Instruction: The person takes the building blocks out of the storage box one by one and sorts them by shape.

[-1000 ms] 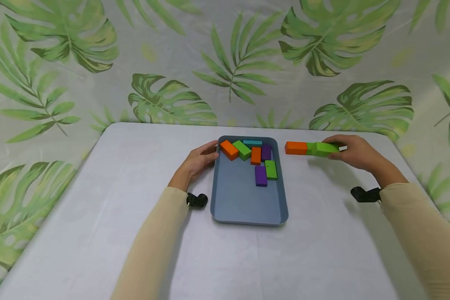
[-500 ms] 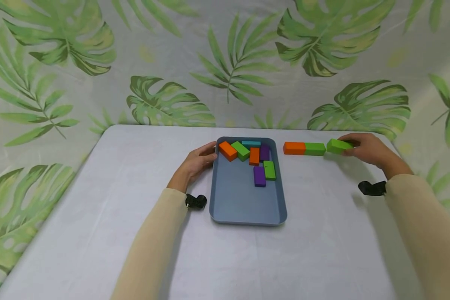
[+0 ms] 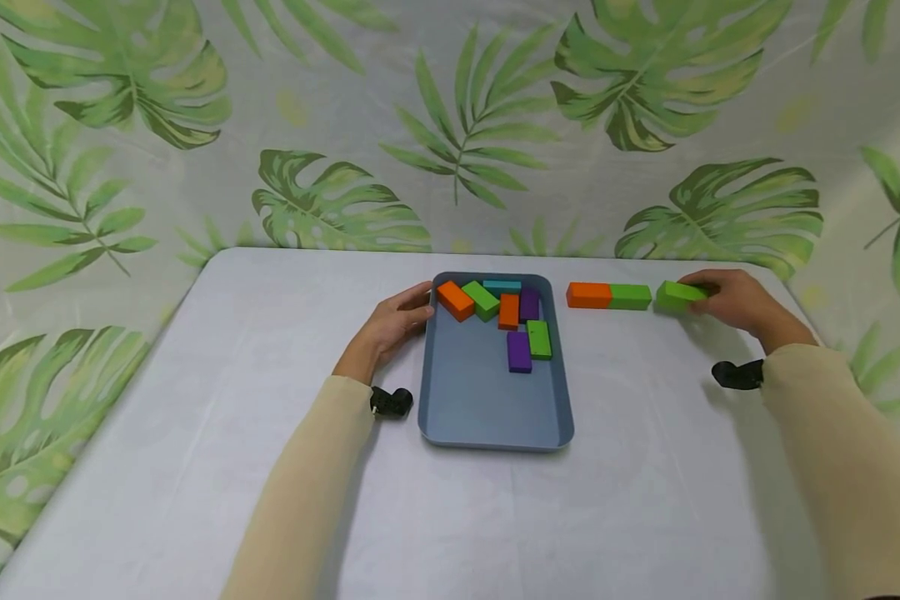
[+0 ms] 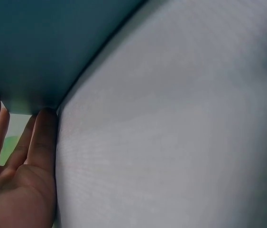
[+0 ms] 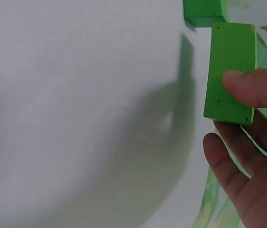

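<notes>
My right hand (image 3: 735,298) pinches a green wooden block (image 5: 230,71) between thumb and fingers, the thumb lying across its face. Just left of it, in line, a second green block (image 3: 630,297) lies end to end with an orange block (image 3: 588,296) on the white table. A small gap separates the held block from that row. My left hand (image 3: 392,325) rests with its fingertips at the upper left side of a grey-blue tray (image 3: 487,417); in the left wrist view its fingers are extended against the tray's outer wall (image 4: 43,52).
Inside the tray's far half lie an orange block (image 3: 456,301), a green block (image 3: 482,300), a blue block (image 3: 502,287), another orange one (image 3: 508,311), a purple one (image 3: 529,305), another green one (image 3: 539,339) and another purple one (image 3: 519,352). A leaf-patterned cloth (image 3: 345,108) hangs behind the table.
My right hand has moved right with its green block, uncovering the green block in the row, and has since dipped slightly. My left hand stays at the tray.
</notes>
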A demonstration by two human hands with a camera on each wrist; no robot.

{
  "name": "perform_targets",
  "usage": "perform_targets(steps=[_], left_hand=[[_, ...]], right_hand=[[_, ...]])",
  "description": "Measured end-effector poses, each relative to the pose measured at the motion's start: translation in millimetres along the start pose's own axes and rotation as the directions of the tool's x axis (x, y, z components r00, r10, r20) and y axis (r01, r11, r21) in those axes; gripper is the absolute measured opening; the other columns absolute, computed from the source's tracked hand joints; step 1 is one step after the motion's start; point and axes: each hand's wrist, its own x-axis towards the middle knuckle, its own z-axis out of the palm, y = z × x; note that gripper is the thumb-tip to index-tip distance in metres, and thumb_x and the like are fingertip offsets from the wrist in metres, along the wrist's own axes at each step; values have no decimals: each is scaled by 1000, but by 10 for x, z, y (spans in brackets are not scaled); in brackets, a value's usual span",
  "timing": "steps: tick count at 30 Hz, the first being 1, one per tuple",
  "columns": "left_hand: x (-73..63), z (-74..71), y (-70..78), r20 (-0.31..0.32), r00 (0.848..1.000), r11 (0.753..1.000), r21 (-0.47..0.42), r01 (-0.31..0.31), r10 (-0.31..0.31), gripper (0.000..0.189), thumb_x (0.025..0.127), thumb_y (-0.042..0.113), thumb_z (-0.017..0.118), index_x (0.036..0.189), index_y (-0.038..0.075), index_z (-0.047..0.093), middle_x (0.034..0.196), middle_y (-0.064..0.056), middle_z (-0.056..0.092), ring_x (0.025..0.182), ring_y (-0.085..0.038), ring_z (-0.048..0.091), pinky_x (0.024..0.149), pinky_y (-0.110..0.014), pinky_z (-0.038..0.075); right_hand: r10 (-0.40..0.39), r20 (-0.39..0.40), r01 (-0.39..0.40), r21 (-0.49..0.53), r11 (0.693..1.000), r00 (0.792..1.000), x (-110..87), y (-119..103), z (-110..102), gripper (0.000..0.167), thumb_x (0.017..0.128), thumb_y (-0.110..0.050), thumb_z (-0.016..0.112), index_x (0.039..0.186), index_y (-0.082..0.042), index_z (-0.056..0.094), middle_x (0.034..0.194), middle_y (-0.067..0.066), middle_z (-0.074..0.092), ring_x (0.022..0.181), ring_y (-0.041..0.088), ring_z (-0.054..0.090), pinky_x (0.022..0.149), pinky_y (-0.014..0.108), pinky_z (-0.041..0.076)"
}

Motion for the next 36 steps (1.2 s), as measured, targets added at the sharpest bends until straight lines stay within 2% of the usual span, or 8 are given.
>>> perform_targets(steps=[5,12,18,30,36], left_hand=[[6,10,-7,3,1000,1000,7,-10,10,57,99,5,57,153,19,42,161,-9,36,148,-25,37,123,-40,31],[15,39,-5,7,1000,1000,13,-2,2,57,99,6,58,152,19,42,161,-9,35,148,-25,37,123,-40,32],[11,28,11,-14,1000,1000,24,1,-1,56,99,7,59,150,22,45,160,-7,38,146,-24,39,122,-39,33],[1,12,1,-7,1000,1000,14,-2,2,57,100,6,57,152,21,43,161,-8,36,147,-25,38,123,-41,32],[1,3,-2,-10,1000,1000,17,-2,2,56,100,6,57,152,21,43,161,-8,36,147,-25,38,123,-41,32]], right_hand=[[6,-3,-6,-3,1000,1000,60,11,74,50,92,-13,63,139,3,52,140,36,45,124,51,44,96,61,41],[29,16,-29,16,999,999,74,-11,148,51,91,-11,63,139,3,51,139,36,46,117,47,46,91,55,43],[21,15,-21,15,1000,1000,84,-23,162,52,92,-12,61,140,2,50,140,35,45,117,45,46,91,56,42],[19,-2,-19,8,1000,1000,147,2,204,50,94,-11,60,141,1,49,135,34,48,112,44,45,90,56,42],[18,11,-18,8,1000,1000,148,-15,211,50,95,-10,59,142,1,48,137,35,45,115,45,43,94,59,40]])
